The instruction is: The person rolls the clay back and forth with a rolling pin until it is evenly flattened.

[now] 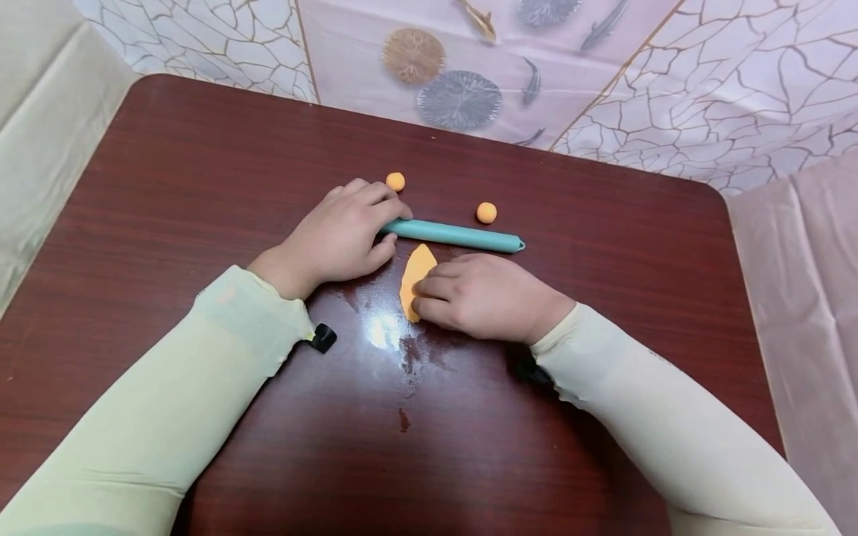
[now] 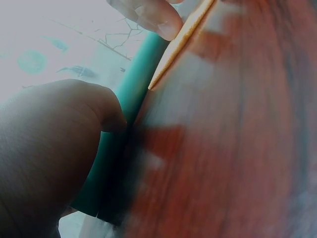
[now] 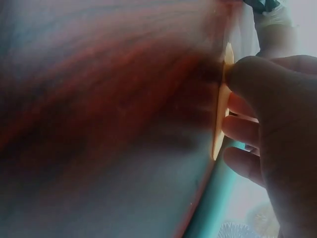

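Centrally on the dark red wooden surface [image 1: 201,193]: a teal rolling pin [image 1: 462,236] lying crosswise, with a flattened orange piece of dough [image 1: 415,279] just in front of it, near edge toward the person.

Left hand [image 1: 338,234] laid over the left end of the rolling pin, fingers [image 1: 385,212] curled over the top and thumb tucked against the near side, gripping it. Seen from the left wrist: thumb [image 2: 74,114] pressed against the teal rolling pin [image 2: 126,129], the thin edge of the dough [image 2: 181,42] angled up beside it, touching or nearly touching the pin.

Right hand [image 1: 485,294] resting on the right side of the dough, fingers [image 1: 436,286] bent and close together, tips on the dough's upper face, holding its edge. Seen from the right wrist: the dough [image 3: 220,114] edge-on, thin and lifted partly off the surface, thumb [image 3: 257,74] on one face and fingers [image 3: 242,131] on the other, pinching it; teal pin [image 3: 213,198] just beyond.

Beyond the pin, two small orange dough balls: one [image 1: 395,181] just past the left hand's fingertips, another [image 1: 486,212] near the middle of the pin, both apart from it.

Pale green sleeves [image 1: 201,372] on both arms. Patterned cloth [image 1: 603,82] behind the surface.
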{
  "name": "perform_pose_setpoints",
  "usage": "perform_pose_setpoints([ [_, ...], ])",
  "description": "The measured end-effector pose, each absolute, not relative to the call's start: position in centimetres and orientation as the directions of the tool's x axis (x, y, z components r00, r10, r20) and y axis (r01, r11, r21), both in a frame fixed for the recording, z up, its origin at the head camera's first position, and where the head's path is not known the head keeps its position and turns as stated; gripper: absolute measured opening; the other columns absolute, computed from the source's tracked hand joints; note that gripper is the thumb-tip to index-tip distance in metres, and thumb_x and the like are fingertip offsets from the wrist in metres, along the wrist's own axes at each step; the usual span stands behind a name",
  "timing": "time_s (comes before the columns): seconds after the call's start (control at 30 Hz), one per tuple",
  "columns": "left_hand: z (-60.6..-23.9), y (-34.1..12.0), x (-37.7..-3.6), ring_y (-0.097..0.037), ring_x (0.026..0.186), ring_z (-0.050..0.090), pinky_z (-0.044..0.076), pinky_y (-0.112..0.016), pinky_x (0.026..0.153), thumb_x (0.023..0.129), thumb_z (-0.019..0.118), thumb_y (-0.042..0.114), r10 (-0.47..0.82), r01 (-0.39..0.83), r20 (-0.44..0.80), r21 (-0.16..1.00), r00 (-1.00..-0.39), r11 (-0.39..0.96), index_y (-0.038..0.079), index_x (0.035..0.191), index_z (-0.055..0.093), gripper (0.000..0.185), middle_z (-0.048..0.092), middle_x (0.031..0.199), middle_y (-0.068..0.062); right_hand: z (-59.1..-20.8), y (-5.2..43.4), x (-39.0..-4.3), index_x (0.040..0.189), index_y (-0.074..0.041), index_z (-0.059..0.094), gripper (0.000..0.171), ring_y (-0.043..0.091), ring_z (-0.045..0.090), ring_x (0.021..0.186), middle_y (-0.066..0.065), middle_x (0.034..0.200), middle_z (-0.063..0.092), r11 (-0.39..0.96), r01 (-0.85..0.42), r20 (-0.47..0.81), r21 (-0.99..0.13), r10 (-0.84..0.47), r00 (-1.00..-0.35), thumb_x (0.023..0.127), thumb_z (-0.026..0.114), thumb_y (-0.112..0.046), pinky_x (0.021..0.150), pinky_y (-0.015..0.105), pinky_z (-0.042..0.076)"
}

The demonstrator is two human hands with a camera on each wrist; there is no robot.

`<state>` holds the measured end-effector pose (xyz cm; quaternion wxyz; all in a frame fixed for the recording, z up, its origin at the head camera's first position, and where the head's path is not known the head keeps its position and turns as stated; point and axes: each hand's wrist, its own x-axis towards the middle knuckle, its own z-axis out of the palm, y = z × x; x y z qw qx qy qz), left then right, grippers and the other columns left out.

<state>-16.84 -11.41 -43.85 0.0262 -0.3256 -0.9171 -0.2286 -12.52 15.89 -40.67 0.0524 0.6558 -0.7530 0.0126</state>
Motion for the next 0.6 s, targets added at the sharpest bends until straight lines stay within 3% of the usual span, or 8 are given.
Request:
perform_pose_setpoints([
  [0.13,-43.94,-11.45,-16.86,-0.032,0.119,0.059,0.049,-0.054,0.104,0.105,0.064,0.023,0.584,0.613,0.206,0.400,-0.785,0.682,0.018,0.132,0.075,0.030,0.069,0.136,-0.004,-40.35,15.95,-12.75,0.127,-0.010,0.080,0.027,0.020,0.074,0.117,0.004,0.125,0.080,0.140,-0.989,0.062,0.043,-0.989,-0.137,0.102,0.077,-0.001,0.107,0.038,0.061],
  [0.4,-43.92,-11.53,-16.82,-0.032,0.118,0.060,0.049,-0.054,0.103,0.105,0.064,0.022,0.584,0.617,0.217,0.398,-0.782,0.679,0.018,0.132,0.076,0.030,0.069,0.135,-0.003,-40.55,15.55,-12.80,0.126,-0.012,0.081,0.024,0.021,0.074,0.109,0.002,0.121,0.080,0.079,-0.976,0.048,0.202,-0.996,-0.070,0.104,0.075,-0.006,0.097,0.039,0.063],
  [0.6,-43.91,-11.43,-16.84,-0.033,0.118,0.060,0.049,-0.054,0.103,0.105,0.064,0.023,0.586,0.618,0.213,0.399,-0.781,0.678,0.017,0.132,0.075,0.030,0.069,0.136,-0.004,-40.46,15.74,-12.90,0.127,-0.011,0.080,0.025,0.020,0.073,0.112,0.002,0.123,0.078,0.079,-0.985,0.039,0.155,-0.996,-0.074,0.103,0.076,-0.004,0.101,0.038,0.062],
])
